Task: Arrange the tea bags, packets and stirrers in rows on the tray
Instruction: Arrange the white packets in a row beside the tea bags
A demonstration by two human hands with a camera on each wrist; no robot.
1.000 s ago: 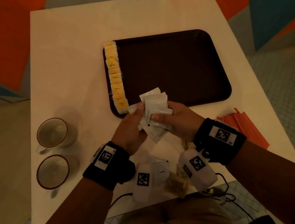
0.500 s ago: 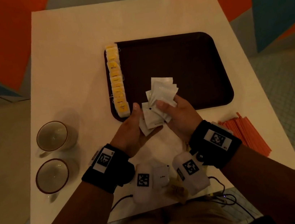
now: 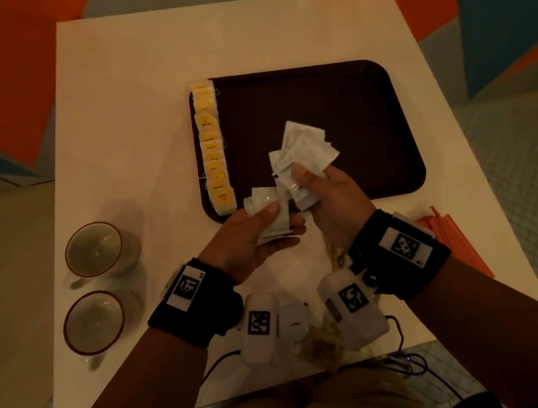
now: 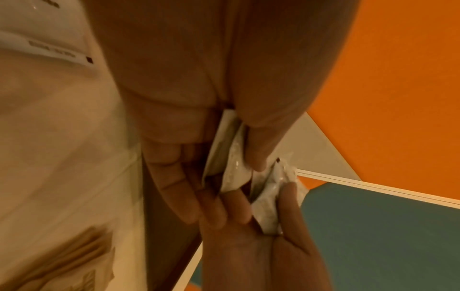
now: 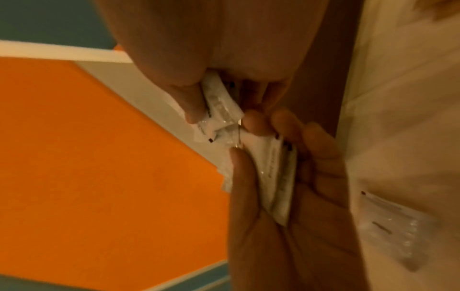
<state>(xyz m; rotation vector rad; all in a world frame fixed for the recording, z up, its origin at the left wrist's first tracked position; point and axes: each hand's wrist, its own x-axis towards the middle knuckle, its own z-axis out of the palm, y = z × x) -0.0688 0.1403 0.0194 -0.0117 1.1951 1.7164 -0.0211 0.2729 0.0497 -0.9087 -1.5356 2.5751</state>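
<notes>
In the head view a dark brown tray (image 3: 332, 98) lies on the white table. Yellow tea bags (image 3: 212, 149) stand in one row along its left edge. My right hand (image 3: 314, 176) grips a fan of white packets (image 3: 308, 146) above the tray's near part. My left hand (image 3: 283, 217) pinches a smaller stack of white packets (image 3: 266, 204) over the tray's near left corner. The two bundles almost touch. Orange stirrers (image 3: 452, 240) lie on the table at the right. The right wrist view shows the right-hand packets (image 5: 219, 110) under my thumb, and the left-hand stack (image 5: 273, 177).
Two empty cups (image 3: 94, 249) (image 3: 94, 321) stand left of the tray. A loose white packet (image 3: 295, 324) and brown packets (image 3: 322, 345) lie near the table's front edge, partly under my wrists. The tray's middle and right (image 3: 358, 163) are bare.
One second ago both hands clasped a single bundle at the tray's near edge. The bundle has split: my right hand carried most packets forward over the tray, my left kept a few.
</notes>
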